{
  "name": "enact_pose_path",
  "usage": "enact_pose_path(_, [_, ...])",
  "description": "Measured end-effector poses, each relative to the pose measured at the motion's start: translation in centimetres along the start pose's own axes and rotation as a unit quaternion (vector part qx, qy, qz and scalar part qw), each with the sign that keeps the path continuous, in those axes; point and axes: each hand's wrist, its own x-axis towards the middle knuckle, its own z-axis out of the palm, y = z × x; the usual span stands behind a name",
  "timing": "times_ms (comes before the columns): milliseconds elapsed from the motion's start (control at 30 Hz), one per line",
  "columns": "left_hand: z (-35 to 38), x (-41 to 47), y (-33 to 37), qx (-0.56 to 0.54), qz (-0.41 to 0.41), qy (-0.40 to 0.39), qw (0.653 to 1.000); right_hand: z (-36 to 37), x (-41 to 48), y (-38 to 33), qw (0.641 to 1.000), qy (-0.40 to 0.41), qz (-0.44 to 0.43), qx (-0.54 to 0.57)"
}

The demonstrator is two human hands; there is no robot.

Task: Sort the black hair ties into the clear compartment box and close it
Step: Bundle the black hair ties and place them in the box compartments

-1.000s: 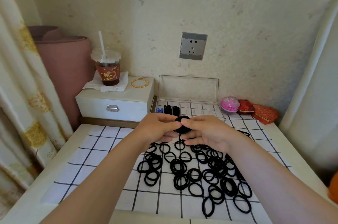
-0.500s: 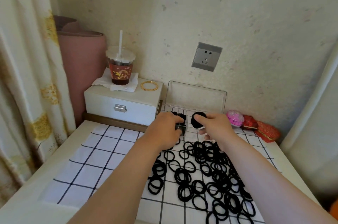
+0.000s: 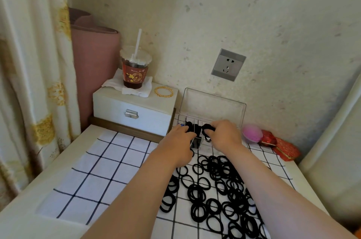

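Hair-tie sorting at the clear box [image 3: 213,106], which stands at the back of the tabletop [image 3: 23,217].
The right hand [image 3: 224,137] grips a bunch of hair ties [image 3: 207,131] over the box's compartments; the lid stands open against the wall. The left hand [image 3: 178,142] curls its fingers at the box's front edge, but whether it holds the box or ties cannot be told. Loose hair ties [image 3: 220,190] lie heaped on the checked cloth [image 3: 101,160]. A drink cup [image 3: 134,70] and a gold bangle [image 3: 163,91] sit on a white drawer chest [image 3: 134,109].
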Motion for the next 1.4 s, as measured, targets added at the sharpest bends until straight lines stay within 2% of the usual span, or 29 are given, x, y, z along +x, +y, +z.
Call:
enact_pose_path(100, [0.0, 0.0, 0.0, 0.002, 0.002, 0.002, 1.000, -0.9, 0.2, 0.0, 0.998, -0.053, -0.026, -0.024])
enact_pose_path(267, [0.2, 0.0, -0.1, 0.008, 0.002, 0.003, 1.000, -1.1, 1.3, -1.8, 0.979, -0.079, -0.042, -0.183])
enact_pose_path(367, [0.2, 0.0, 0.0, 0.005, 0.001, 0.002, 1.000, -1.3, 2.1, -2.5, 0.967, -0.124, -0.040, -0.219])
enact_pose_path(467, [0.0, 0.0, 0.1, 0.003, 0.000, 0.002, 1.000, -1.9, 2.6, -2.4, 0.966, -0.174, -0.052, -0.182])
enact_pose_path(633, [-0.1, 0.2, 0.3, 0.007, -0.007, -0.004, 1.000, -4.2, 2.5, -1.1, 0.970, -0.235, -0.057, -0.030])
enact_pose_path(767, [0.0, 0.2, 0.5, 0.005, -0.015, -0.013, 1.000, -5.1, 1.2, 0.3, 0.974, -0.207, -0.095, 0.016])
enact_pose_path(833, [0.0, 0.2, 0.5, 0.006, -0.017, -0.015, 1.000, -4.3, 0.4, 0.8, 0.974, -0.171, -0.139, -0.050])
enact_pose_path(933, [0.1, 0.2, 0.5, 0.006, -0.020, -0.021, 1.000, -2.6, -0.9, 1.0, 0.951, -0.154, -0.202, -0.178])
enact_pose_path(1000, [0.1, 0.2, 0.5, 0.006, -0.021, -0.027, 0.999, -2.0, -1.3, 1.0, 0.944, -0.162, -0.208, -0.197])
enact_pose_path(1100, [0.1, 0.2, 0.4, 0.008, -0.017, -0.025, 0.999, -2.2, -1.2, 1.1, 0.957, -0.149, -0.191, -0.161])
enact_pose_path(1233, [0.0, 0.2, 0.3, 0.003, -0.014, -0.009, 1.000, -3.7, -1.6, 1.2, 0.978, -0.092, -0.181, -0.051])
enact_pose_path(1400, [-0.4, -0.4, 1.2, 0.004, 0.018, 0.090, 0.996, -4.8, -4.3, 1.6, 0.985, -0.037, -0.160, 0.053])
